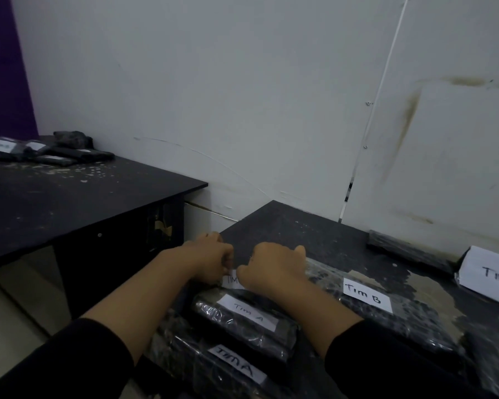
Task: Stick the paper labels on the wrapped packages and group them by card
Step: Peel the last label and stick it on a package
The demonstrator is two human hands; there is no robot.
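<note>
My left hand (211, 256) and my right hand (274, 266) meet over a white paper label (231, 280) reading "TIM", both pinching it with curled fingers on a black wrapped package that the hands mostly hide. Just in front lies a package labelled "TIM A" (245, 326), and nearer still another "TIM A" package (213, 367). To the right a large wrapped package labelled "TIM B" (386, 315) lies flat. A folded white card (487, 276) marked "TIM" stands at the far right.
The packages lie on a dark table (300, 231) set against a white wall. Another black package (409, 250) lies by the wall. A second black desk (69, 203) at the left bears several more wrapped packages (41, 152) at its far end.
</note>
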